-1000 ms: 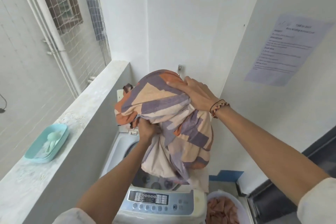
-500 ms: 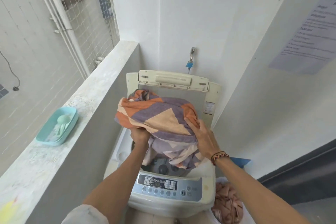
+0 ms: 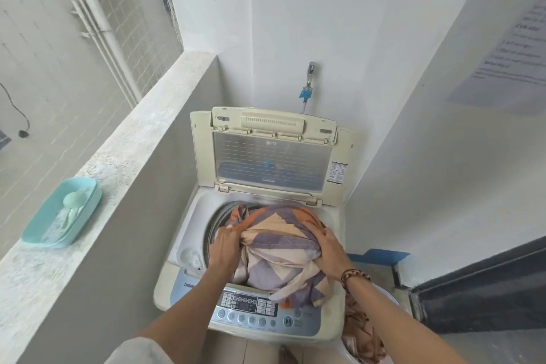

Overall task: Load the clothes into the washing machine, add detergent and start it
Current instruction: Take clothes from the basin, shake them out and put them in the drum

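A top-loading washing machine [image 3: 189, 289] stands with its lid [image 3: 271, 159] raised against the back wall. A bundled cloth [image 3: 277, 245] with orange, purple and cream patches fills the drum opening; one corner hangs over the control panel [image 3: 251, 312]. My left hand [image 3: 227, 248] presses on the cloth's left side. My right hand [image 3: 331, 248], with a beaded bracelet at the wrist, grips its right side. The drum inside is mostly hidden by the cloth.
A teal tub [image 3: 62, 213] with white powder and a scoop sits on the stone ledge [image 3: 127, 162] to the left. A white basket [image 3: 384, 298] with pinkish clothes [image 3: 363, 334] stands right of the machine. A tap [image 3: 309, 77] is on the wall behind.
Both hands have lowered the patterned cloth from chest height down into the drum opening. The view has tilted down, so the raised lid and tap now show.
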